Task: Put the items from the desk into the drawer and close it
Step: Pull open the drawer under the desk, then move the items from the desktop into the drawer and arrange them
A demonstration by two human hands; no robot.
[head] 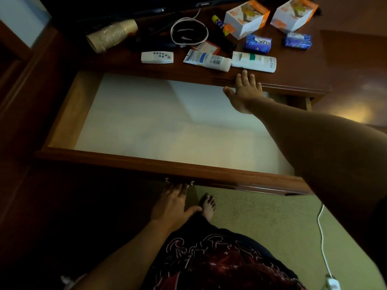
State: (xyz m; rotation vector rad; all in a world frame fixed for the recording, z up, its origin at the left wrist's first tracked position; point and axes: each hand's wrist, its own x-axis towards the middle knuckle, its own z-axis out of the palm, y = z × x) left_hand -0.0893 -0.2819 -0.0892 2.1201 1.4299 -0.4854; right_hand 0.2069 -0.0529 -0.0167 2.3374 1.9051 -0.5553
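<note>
My right hand (245,91) lies flat and open on the desk (303,65) edge, holding nothing. The tube (253,62) sits just past its fingertips, long axis crosswise. My left hand (174,203) grips the handle (179,183) of the open drawer (167,164).

Bare forearms, a bare foot (208,207), dark garment (219,260) with red-and-white line pattern.

Wooden drawer (69,114) pulled wide open, white-lined; tubes (207,60), soaps (258,44), boxes (247,18) on desk (293,76)
</note>
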